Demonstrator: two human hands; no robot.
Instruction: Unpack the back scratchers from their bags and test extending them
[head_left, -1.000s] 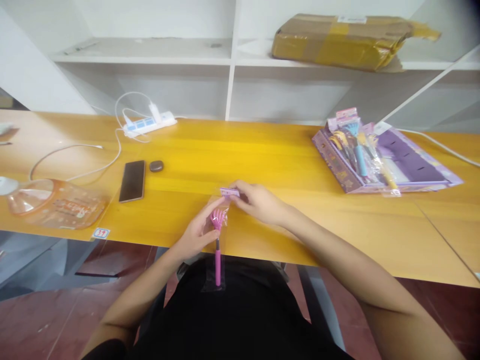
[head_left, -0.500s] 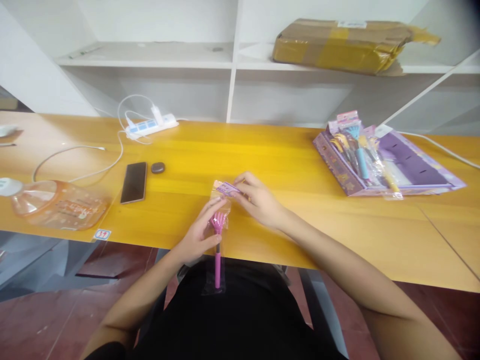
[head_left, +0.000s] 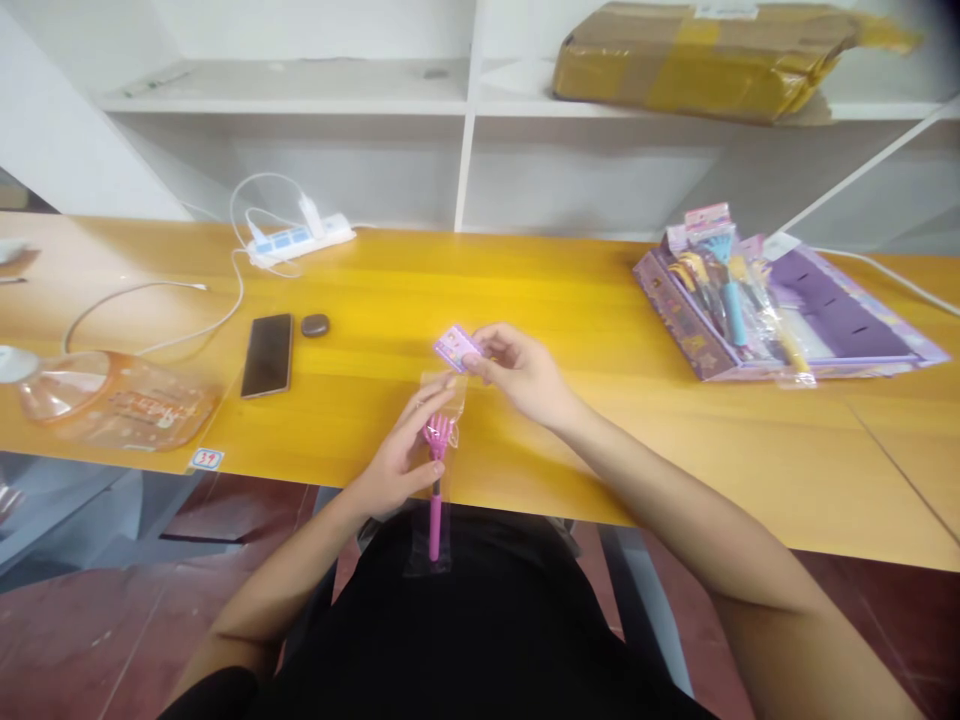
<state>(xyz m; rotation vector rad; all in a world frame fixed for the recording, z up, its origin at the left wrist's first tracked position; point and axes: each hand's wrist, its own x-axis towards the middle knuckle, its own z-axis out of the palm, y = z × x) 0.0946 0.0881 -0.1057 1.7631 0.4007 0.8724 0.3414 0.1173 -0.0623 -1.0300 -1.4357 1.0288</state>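
A pink back scratcher [head_left: 436,510] with a claw-shaped head lies in a clear plastic bag, its handle hanging past the table edge over my lap. My left hand [head_left: 397,460] grips the bagged scratcher, thumb on its dark shaft and fingers along the bag beside the head. Just above the bag's upper end, my right hand [head_left: 521,370] pinches a small purple printed card [head_left: 456,348] between thumb and fingers. The card looks clear of the bag's opening.
A purple display box [head_left: 712,365] at right holds several bagged back scratchers [head_left: 731,305]. To the left are a phone [head_left: 268,355], a small dark oval case [head_left: 315,325], an orange bottle [head_left: 120,400] and a power strip [head_left: 304,240]. A taped carton [head_left: 690,65] sits on the shelf.
My right hand has moved the purple card up, out of the bag's upper end, and turned its printed face into view. My left hand stays on the bagged back scratcher.
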